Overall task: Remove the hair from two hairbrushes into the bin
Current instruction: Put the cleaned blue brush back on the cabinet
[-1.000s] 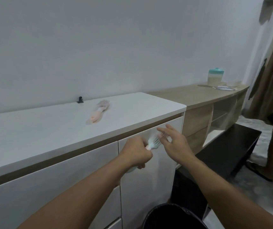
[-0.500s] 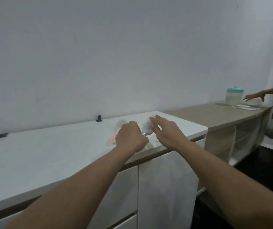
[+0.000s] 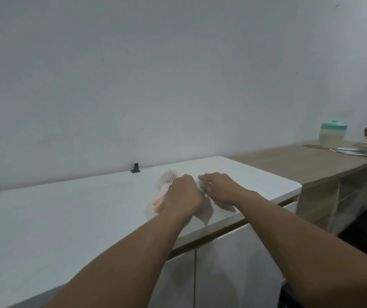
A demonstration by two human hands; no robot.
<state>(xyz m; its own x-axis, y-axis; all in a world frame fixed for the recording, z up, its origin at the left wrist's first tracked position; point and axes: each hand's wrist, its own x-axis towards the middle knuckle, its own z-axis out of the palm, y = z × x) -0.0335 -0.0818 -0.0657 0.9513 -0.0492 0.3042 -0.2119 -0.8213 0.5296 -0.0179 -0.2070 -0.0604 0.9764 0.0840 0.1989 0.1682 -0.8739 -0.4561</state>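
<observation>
My left hand [image 3: 183, 194] is curled into a fist over the white desk [image 3: 67, 210], and I judge it is clamped on the handle of the white hairbrush, though the brush itself is almost wholly hidden behind my knuckles. My right hand [image 3: 219, 187] sits just beside it, fingers bent in towards the hidden bristles; whether they pinch any hair I cannot tell.

To do this step well, I think I should keep the handle firm in my left hand, work my right fingertips down to the root of the bristles, and lift the hair off in one mat, not strand by strand. The bin is out of view, so I should hold on to whatever I pull until I am over it, or it will drop on the desk.

The pink hairbrush [image 3: 164, 190] lies on the desk just behind my left hand, partly covered by it. Its handle is salmon pink and points towards me; its pale bristled head points to the wall. I cannot make out any hair in it.
</observation>
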